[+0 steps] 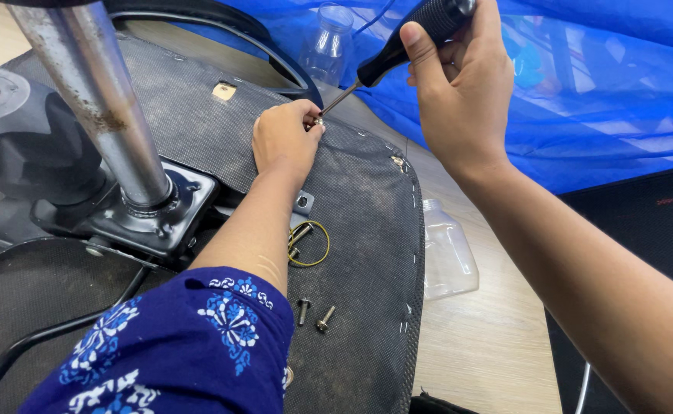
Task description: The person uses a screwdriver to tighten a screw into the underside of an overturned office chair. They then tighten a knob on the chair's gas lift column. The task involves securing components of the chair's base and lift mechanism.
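In the head view, much is cut off or covered: the top of the black, ribbed-handled screwdriver runs out of the frame's upper edge, the rusty grey metal column of the upturned chair also leaves the top, and the person's left forearm with its blue, white-flowered sleeve hides part of the black metal base plate and of the yellow wire ring lying on the chair's black fabric underside. The small silver fastener at the tool's tip is too tiny to make out clearly. The left hand rests on the fabric, its thumb and forefinger pinched about that fastener, the other fingers curled under and out of sight. The right hand is wrapped firmly round the screwdriver's handle, thumb laid along its near side. The tool's long axis slants from upper right to lower left, its thin steel shaft pointing down at the fastener between the left fingertips. Two loose silver screws lie on the fabric nearer the camera, and a clear plastic bottle lies on the wooden floor just beside the seat's edge.
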